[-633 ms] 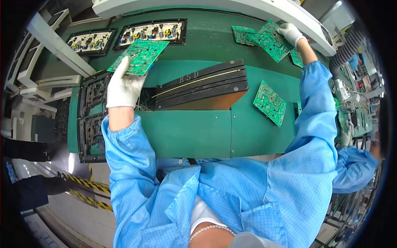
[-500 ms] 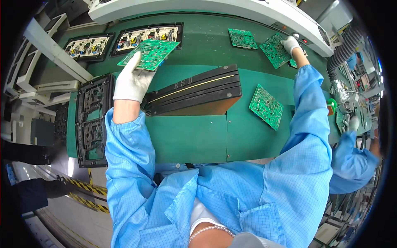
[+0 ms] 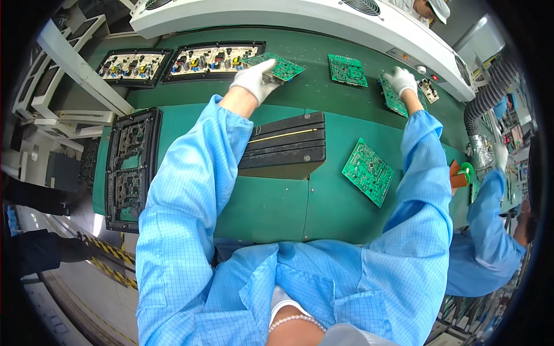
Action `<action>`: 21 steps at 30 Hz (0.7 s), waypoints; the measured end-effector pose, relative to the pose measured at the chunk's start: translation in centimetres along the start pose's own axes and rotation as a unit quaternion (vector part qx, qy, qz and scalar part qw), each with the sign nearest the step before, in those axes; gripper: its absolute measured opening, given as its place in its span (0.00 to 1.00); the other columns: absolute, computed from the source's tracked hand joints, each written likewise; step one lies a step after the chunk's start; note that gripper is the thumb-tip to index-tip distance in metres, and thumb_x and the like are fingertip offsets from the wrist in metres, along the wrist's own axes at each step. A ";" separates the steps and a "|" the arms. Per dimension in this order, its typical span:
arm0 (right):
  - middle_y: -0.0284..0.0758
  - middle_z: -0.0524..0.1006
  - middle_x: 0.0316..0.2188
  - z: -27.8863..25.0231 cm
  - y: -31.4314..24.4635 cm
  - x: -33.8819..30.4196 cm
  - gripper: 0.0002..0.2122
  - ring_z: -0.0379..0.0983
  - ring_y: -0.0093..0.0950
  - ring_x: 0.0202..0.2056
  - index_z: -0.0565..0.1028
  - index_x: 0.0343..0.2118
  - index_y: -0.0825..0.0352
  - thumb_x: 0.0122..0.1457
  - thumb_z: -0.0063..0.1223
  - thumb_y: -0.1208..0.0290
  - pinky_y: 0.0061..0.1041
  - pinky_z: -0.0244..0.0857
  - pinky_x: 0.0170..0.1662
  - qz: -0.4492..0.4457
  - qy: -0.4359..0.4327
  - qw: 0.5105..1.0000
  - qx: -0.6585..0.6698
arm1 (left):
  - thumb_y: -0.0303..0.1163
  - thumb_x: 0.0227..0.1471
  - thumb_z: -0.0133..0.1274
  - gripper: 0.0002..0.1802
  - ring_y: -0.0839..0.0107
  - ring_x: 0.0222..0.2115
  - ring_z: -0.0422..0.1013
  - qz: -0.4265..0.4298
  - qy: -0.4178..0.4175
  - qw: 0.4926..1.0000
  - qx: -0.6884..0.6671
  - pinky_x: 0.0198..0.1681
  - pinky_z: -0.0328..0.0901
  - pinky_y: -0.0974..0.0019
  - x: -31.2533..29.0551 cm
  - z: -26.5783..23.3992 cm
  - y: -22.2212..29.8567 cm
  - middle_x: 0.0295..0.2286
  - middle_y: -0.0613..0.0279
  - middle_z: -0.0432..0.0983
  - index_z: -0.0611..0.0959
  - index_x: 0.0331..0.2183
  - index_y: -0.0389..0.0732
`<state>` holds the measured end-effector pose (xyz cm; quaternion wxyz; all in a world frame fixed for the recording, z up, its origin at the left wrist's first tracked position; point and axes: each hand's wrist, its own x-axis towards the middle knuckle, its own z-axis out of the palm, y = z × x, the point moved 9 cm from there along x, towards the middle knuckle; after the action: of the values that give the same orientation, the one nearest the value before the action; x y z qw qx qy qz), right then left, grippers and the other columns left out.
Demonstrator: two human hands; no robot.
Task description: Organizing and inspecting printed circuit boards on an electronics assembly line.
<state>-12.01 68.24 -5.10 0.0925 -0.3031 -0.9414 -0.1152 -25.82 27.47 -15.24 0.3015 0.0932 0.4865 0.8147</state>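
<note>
My left hand (image 3: 255, 82), in a white glove, is closed on the edge of a green circuit board (image 3: 287, 69). It holds the board tilted above the far strip of the bench, by the right end of a black-framed tray (image 3: 212, 57) of boards. My gloved right hand (image 3: 400, 81) is closed at the far edge of another green circuit board (image 3: 393, 104); its fingertips are partly hidden. Between the two hands lies a third green board (image 3: 348, 70). Nearer to me, a green board (image 3: 368, 172) lies on the mat.
A black slotted rack (image 3: 283, 147) stands mid-bench. Another filled tray (image 3: 134, 66) lies far left, a black fixture frame (image 3: 133, 170) nearer. A small component board (image 3: 428, 90) is beyond my right hand. A white fan unit (image 3: 323, 23) spans the back. A co-worker's arm (image 3: 490, 202) is at right.
My left hand has carried its board rightward, away from above the trays. My right hand has shifted slightly toward me with its board. The view has shifted a little.
</note>
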 end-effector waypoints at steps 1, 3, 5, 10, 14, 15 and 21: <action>0.44 0.79 0.45 -0.3 -3.2 -0.5 0.27 0.76 0.39 0.46 0.76 0.49 0.66 0.56 0.55 0.48 0.33 0.69 0.50 -0.083 -0.062 0.984 0.148 | 0.28 0.57 0.56 0.19 0.65 0.50 0.70 -0.021 0.009 0.994 -0.109 0.59 0.63 0.61 0.4 0.6 -0.6 0.49 0.54 0.74 0.76 0.50 0.39; 0.41 0.80 0.40 -1.3 -8.5 -2.2 0.28 0.78 0.30 0.39 0.75 0.49 0.71 0.57 0.56 0.49 0.27 0.72 0.43 -0.137 -0.143 0.924 0.326 | 0.23 0.57 0.53 0.16 0.54 0.51 0.69 -0.021 -0.042 0.967 -0.252 0.61 0.61 0.51 0.5 2.8 -0.4 0.49 0.48 0.73 0.76 0.48 0.33; 0.45 0.78 0.43 -0.2 -14.1 -5.6 0.32 0.77 0.33 0.40 0.70 0.53 0.74 0.58 0.56 0.47 0.32 0.74 0.42 -0.106 -0.294 0.779 0.543 | 0.20 0.53 0.56 0.19 0.53 0.49 0.71 0.003 -0.059 0.956 -0.287 0.55 0.65 0.44 0.2 4.7 0.1 0.46 0.53 0.76 0.75 0.49 0.38; 0.47 0.75 0.45 0.9 -24.6 -9.4 0.22 0.76 0.39 0.43 0.71 0.49 0.73 0.58 0.60 0.61 0.41 0.74 0.46 -0.027 -0.403 0.536 0.741 | 0.34 0.54 0.60 0.22 0.53 0.51 0.69 0.018 -0.072 0.989 -0.131 0.57 0.65 0.48 -2.4 7.2 1.4 0.47 0.47 0.73 0.75 0.48 0.35; 0.42 0.75 0.43 1.4 -24.8 -6.2 0.15 0.74 0.37 0.44 0.71 0.47 0.72 0.60 0.57 0.72 0.45 0.72 0.50 0.021 -0.298 0.502 0.811 | 0.57 0.42 0.67 0.54 0.41 0.56 0.62 -0.092 0.071 0.993 -0.035 0.59 0.61 0.44 -3.5 2.1 1.0 0.55 0.30 0.61 0.63 0.59 0.33; 0.41 0.74 0.43 1.9 -24.2 -5.5 0.15 0.73 0.36 0.44 0.71 0.47 0.72 0.59 0.57 0.72 0.45 0.73 0.50 0.038 -0.280 0.509 0.813 | 0.61 0.41 0.66 0.62 0.39 0.57 0.61 -0.076 0.091 0.991 -0.060 0.60 0.59 0.42 -3.6 0.2 1.7 0.59 0.29 0.55 0.54 0.63 0.32; 0.41 0.74 0.47 5.5 -22.6 -2.8 0.22 0.75 0.35 0.44 0.68 0.54 0.74 0.59 0.58 0.71 0.42 0.78 0.43 0.024 -0.277 0.687 0.671 | 0.54 0.58 0.49 0.40 0.55 0.64 0.52 0.021 0.360 0.918 -0.162 0.67 0.44 0.49 -4.3 -13.6 5.9 0.62 0.50 0.59 0.61 0.62 0.40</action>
<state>-23.72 50.39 -14.69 0.0091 -0.2009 -0.7427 0.6388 -30.79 12.92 -16.53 0.0998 -0.2464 0.4212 0.8671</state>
